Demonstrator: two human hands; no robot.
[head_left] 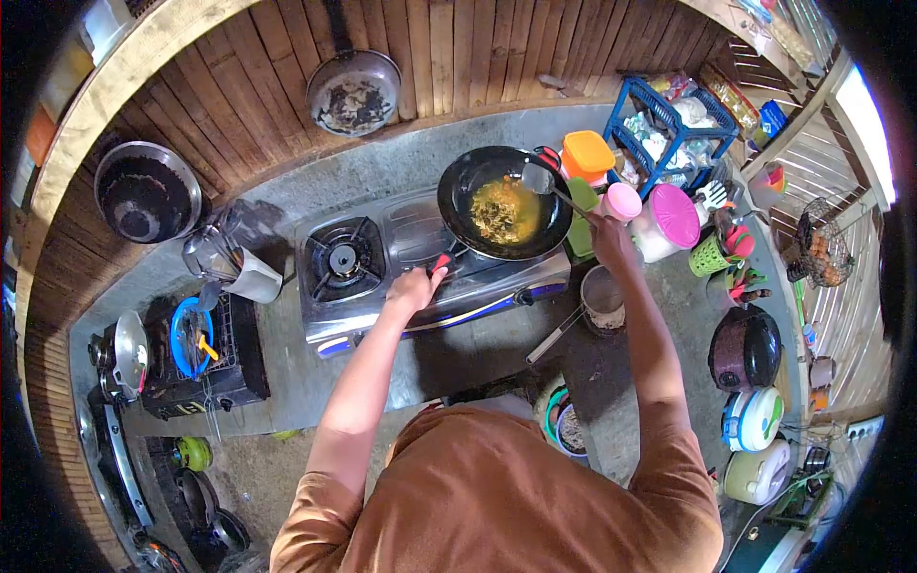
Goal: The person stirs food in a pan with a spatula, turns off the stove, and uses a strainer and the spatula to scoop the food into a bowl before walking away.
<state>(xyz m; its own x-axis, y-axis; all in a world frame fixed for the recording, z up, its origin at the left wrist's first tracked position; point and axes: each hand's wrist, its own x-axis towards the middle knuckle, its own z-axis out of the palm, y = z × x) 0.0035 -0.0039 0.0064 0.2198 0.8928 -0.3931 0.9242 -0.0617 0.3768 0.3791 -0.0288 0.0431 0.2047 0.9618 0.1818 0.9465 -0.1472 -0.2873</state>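
On the right burner of the steel gas stove (411, 229) sits a black wok (458, 188). A yellowish egg-like mixture with dark green bits (504, 212) lies in oily liquid inside it. My left hand (415, 289) is closed around the wok's red handle (442, 261) at the front left. At the wok's right rim, my right hand (608, 237) grips a spatula (538, 179), its flat blade over the upper right of the wok, beside the food. The spatula's grip is partly hidden by the hand.
A bare burner (344, 258) is on the stove's left. Right of the wok stand a saucepan (603, 294), a pink-lidded container (669, 222), an orange tub (586, 153) and a blue rack (674, 129). A blue basin (180, 336) rests at left.
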